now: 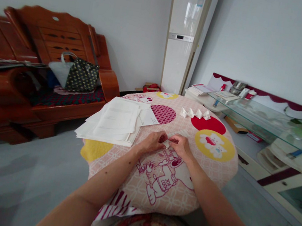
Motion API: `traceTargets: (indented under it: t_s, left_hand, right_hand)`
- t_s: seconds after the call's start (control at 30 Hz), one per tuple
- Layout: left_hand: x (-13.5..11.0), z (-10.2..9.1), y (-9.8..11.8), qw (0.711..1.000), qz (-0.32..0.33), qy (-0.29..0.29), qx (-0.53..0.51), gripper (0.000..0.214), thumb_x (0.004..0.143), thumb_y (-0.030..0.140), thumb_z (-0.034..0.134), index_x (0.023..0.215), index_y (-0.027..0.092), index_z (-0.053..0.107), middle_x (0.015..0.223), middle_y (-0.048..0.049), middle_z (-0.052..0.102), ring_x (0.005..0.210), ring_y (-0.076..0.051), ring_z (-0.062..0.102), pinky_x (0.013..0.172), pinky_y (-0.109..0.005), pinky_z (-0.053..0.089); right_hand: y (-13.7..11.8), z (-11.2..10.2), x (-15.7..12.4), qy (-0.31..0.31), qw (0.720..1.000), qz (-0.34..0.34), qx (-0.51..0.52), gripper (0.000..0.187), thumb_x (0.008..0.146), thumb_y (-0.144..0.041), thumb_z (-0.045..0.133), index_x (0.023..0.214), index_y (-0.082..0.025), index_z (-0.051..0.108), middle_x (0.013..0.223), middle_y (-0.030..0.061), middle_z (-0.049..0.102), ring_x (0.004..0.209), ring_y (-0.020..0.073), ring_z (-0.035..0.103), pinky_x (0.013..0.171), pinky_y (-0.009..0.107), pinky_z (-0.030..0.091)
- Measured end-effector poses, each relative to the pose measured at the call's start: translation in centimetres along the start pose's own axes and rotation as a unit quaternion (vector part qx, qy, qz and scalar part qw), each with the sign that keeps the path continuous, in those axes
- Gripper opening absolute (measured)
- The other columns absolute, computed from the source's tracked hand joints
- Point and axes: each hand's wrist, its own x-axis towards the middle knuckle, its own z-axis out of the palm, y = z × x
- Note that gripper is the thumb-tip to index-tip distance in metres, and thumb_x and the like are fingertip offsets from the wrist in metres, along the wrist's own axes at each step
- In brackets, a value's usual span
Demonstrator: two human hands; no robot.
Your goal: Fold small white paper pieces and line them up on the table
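Note:
Over the middle of the cloth-covered round table (171,197), my two hands meet at a small folded piece of white paper (167,144). My left hand (154,141) pinches its left side, and my right hand (179,145) pinches the right side; the fingers hide part of it. Farther back on the table stand several small folded white paper shapes (191,113) in a row. To the left of my hands lies a loose stack of white paper sheets (118,119), some with faint print, reaching over the table's left edge.
A wooden bench (61,40) with a patterned bag (82,75) on it stands at the left. Behind the table rises a tall white air conditioner (176,63). On the right, a glass-topped cabinet (265,120) holds papers, tins and a red cup (250,94).

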Motion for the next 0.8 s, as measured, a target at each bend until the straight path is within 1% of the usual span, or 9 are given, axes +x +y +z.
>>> traceTargets:
  t_s: [0.13,0.27,0.3,0.33,0.4,0.47,0.53,0.67,0.8]
  left_hand:
    - [0.1,-0.2,0.0,1.000,0.001,0.019,-0.012,0.027,0.069,0.018,0.072,0.094,0.016,0.063,0.082,0.0005,0.065,0.073,-0.014,0.058,0.068,-0.025,0.046]
    - [0.3,-0.9,0.2,0.995,-0.001,0.094,-0.038,0.010,0.076,0.021,0.066,0.084,0.016,0.064,0.079,0.0000,0.066,0.071,-0.013,0.057,0.065,-0.023,0.044]
    - [0.2,-1.1,0.4,0.994,-0.001,0.101,-0.052,0.007,0.078,0.022,0.063,0.083,0.016,0.065,0.077,0.0002,0.066,0.069,-0.012,0.056,0.064,-0.023,0.043]
    - [0.2,-1.3,0.6,0.993,0.001,0.097,-0.065,0.008,0.080,0.023,0.062,0.081,0.016,0.065,0.075,0.0004,0.065,0.066,-0.011,0.055,0.062,-0.023,0.042]
    - [0.0,-1.5,1.0,0.995,0.008,0.060,-0.085,0.012,0.081,0.025,0.061,0.080,0.015,0.067,0.071,0.0008,0.064,0.063,-0.011,0.053,0.060,-0.022,0.040]
    - [-0.2,-1.4,1.3,0.996,0.022,0.014,-0.088,0.014,0.081,0.027,0.062,0.082,0.015,0.070,0.072,0.0001,0.066,0.065,-0.011,0.055,0.062,-0.023,0.041]
    - [-0.3,-1.1,1.2,0.997,0.037,-0.007,-0.064,0.015,0.079,0.025,0.064,0.088,0.015,0.071,0.077,-0.0009,0.068,0.070,-0.013,0.057,0.065,-0.023,0.043]
    - [0.1,-0.3,0.2,0.999,0.030,0.014,0.015,0.018,0.076,0.021,0.067,0.093,0.014,0.070,0.077,-0.0002,0.067,0.069,-0.013,0.056,0.065,-0.024,0.042]
    - [0.7,0.2,-0.3,0.998,0.013,0.037,0.040,0.014,0.086,0.024,0.062,0.092,0.014,0.070,0.077,-0.0017,0.068,0.069,-0.014,0.057,0.067,-0.025,0.042]
  right_hand:
    - [0.8,0.0,0.1,0.029,0.999,-0.013,0.010,0.016,0.070,-0.008,0.066,0.075,-0.018,0.076,0.079,0.0041,0.074,0.073,0.0178,0.065,0.071,0.028,0.049]
    - [1.4,-0.3,0.2,0.078,0.996,-0.052,0.011,0.021,0.068,-0.005,0.059,0.071,-0.019,0.075,0.073,0.0037,0.074,0.068,0.0178,0.065,0.067,0.028,0.049]
    - [1.4,-0.3,0.2,0.081,0.994,-0.066,0.010,0.023,0.067,-0.004,0.058,0.070,-0.019,0.075,0.073,0.0037,0.073,0.068,0.0177,0.065,0.066,0.027,0.048]
    - [1.4,-0.3,0.2,0.078,0.994,-0.081,0.008,0.024,0.066,-0.002,0.056,0.068,-0.019,0.074,0.072,0.0037,0.073,0.068,0.0176,0.065,0.067,0.027,0.048]
    - [1.3,-0.2,0.2,0.061,0.993,-0.105,0.004,0.027,0.066,0.000,0.054,0.067,-0.019,0.073,0.072,0.0034,0.072,0.069,0.0173,0.065,0.068,0.027,0.048]
    - [1.1,0.0,0.1,0.039,0.992,-0.119,0.000,0.028,0.066,0.001,0.053,0.066,-0.019,0.072,0.072,0.0030,0.071,0.070,0.0168,0.064,0.067,0.027,0.047]
    - [1.0,0.3,0.1,0.018,0.993,-0.115,-0.007,0.028,0.065,0.002,0.053,0.067,-0.019,0.072,0.073,0.0026,0.070,0.070,0.0166,0.063,0.067,0.027,0.047]
    - [1.2,0.6,0.1,-0.009,0.997,-0.078,-0.017,0.030,0.065,0.002,0.057,0.078,-0.018,0.075,0.080,0.0031,0.072,0.076,0.0174,0.065,0.071,0.027,0.049]
    - [1.2,0.7,0.3,-0.004,0.998,-0.064,-0.022,0.024,0.074,-0.001,0.060,0.081,-0.018,0.076,0.084,0.0051,0.074,0.079,0.0178,0.065,0.075,0.028,0.050]
